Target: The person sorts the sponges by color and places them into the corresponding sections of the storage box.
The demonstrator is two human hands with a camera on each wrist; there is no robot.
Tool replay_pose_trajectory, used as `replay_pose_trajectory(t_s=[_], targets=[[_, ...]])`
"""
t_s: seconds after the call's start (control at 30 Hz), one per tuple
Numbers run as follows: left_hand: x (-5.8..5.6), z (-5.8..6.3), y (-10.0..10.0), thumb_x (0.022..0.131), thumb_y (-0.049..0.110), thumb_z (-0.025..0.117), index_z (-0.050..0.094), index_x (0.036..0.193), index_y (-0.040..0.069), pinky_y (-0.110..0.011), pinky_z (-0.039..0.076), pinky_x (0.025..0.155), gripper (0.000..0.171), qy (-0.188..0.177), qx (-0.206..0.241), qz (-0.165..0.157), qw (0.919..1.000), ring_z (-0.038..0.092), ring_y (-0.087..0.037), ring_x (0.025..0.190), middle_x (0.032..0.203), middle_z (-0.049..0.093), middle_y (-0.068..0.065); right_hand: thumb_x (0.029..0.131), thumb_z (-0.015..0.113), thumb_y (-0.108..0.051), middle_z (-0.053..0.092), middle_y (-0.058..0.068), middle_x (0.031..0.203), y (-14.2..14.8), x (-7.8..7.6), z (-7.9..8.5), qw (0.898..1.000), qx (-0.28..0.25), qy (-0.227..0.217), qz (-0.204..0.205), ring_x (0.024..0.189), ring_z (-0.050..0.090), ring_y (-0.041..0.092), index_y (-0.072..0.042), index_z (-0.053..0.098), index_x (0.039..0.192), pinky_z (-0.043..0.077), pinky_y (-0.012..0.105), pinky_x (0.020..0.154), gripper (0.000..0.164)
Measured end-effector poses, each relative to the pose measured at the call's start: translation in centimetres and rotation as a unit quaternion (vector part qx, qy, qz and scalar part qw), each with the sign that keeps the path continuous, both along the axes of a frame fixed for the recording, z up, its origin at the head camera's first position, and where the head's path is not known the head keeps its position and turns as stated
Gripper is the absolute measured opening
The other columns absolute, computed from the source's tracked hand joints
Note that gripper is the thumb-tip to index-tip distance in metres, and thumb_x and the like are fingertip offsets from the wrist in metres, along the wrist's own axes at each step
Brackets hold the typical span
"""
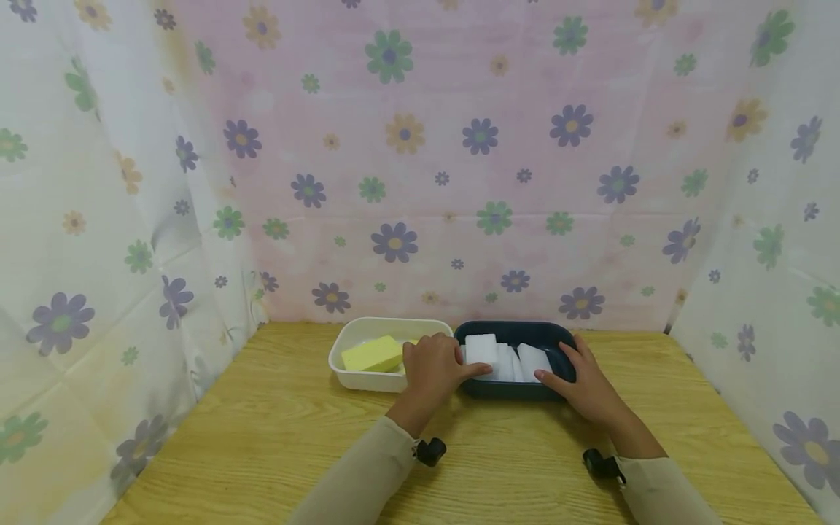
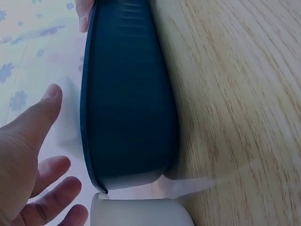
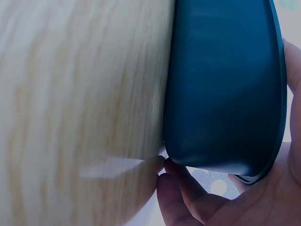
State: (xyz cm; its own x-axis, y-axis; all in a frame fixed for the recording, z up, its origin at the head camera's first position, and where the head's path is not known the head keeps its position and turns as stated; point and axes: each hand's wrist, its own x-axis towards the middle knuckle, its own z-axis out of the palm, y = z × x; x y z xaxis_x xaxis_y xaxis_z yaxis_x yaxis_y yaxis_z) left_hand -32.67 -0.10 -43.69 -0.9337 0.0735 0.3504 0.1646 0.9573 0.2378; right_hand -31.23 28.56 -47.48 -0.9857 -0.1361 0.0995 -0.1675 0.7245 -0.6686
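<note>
In the head view, a dark teal tray (image 1: 512,391) holds several white sponge-like blocks (image 1: 481,354). My right hand (image 1: 590,386) grips its right end, the thumb over the front rim; the right wrist view shows fingers (image 3: 181,188) curled around the end wall. My left hand (image 1: 433,368) hovers over the tray's left end and the white tray's right end. Its thumb (image 2: 47,103) and fingers are spread in the left wrist view, with nothing seen between them. The white tray (image 1: 370,380) holds yellow sponges (image 1: 372,355), partly hidden by my left hand.
Both trays stand side by side on a wooden table (image 1: 262,437), close to its back edge. A flowered cloth (image 1: 446,160) hangs behind the table and along both sides. Each wrist carries a small black camera (image 1: 430,452).
</note>
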Motion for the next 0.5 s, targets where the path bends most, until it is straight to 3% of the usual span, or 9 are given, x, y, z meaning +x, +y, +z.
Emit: replay_pose_trajectory(t_s=[0.17, 0.27, 0.4, 0.5], targets=[[-0.06, -0.33, -0.09, 0.062, 0.088, 0.073, 0.06, 0.061, 0.028, -0.04, 0.036, 0.07, 0.061, 0.01, -0.005, -0.006, 0.9999, 0.049, -0.013, 0.064, 0.064, 0.053, 0.01, 0.095, 0.062, -0.067, -0.008, 0.026, 0.171, -0.12, -0.01, -0.19, 1.0, 0.006, -0.009, -0.005, 0.153, 0.01, 0.058, -0.001, 0.018, 0.165, 0.022, 0.079, 0.113, 0.106], [-0.01, -0.51, -0.2, 0.065, 0.083, 0.077, 0.071, 0.083, 0.028, -0.041, 0.039, 0.073, 0.058, 0.016, -0.013, -0.02, 0.9996, 0.057, -0.014, 0.074, 0.08, 0.063, 0.009, 0.094, 0.062, -0.068, -0.008, 0.026, 0.171, -0.15, 0.01, -0.15, 1.0, 0.004, -0.011, -0.006, 0.153, 0.01, 0.058, -0.001, 0.018, 0.165, 0.022, 0.079, 0.113, 0.106], [0.04, -0.65, -0.22, 0.077, 0.074, 0.076, 0.073, 0.124, 0.033, -0.041, 0.043, 0.083, 0.063, 0.017, -0.033, -0.078, 0.9963, 0.063, -0.017, 0.103, 0.116, 0.07, 0.007, 0.095, 0.062, -0.067, -0.008, 0.026, 0.171, -0.13, -0.01, -0.04, 1.0, 0.004, -0.01, -0.005, 0.152, 0.009, 0.059, -0.001, 0.018, 0.165, 0.022, 0.079, 0.113, 0.106], [0.1, -0.55, -0.12, 0.085, 0.07, 0.071, 0.071, 0.133, 0.037, -0.041, 0.043, 0.088, 0.057, 0.004, -0.051, -0.116, 0.992, 0.061, -0.019, 0.116, 0.129, 0.068, 0.007, 0.096, 0.062, -0.065, -0.008, 0.027, 0.171, -0.16, -0.04, -0.04, 1.0, 0.007, -0.007, -0.006, 0.152, 0.01, 0.059, -0.001, 0.018, 0.165, 0.022, 0.079, 0.113, 0.104]])
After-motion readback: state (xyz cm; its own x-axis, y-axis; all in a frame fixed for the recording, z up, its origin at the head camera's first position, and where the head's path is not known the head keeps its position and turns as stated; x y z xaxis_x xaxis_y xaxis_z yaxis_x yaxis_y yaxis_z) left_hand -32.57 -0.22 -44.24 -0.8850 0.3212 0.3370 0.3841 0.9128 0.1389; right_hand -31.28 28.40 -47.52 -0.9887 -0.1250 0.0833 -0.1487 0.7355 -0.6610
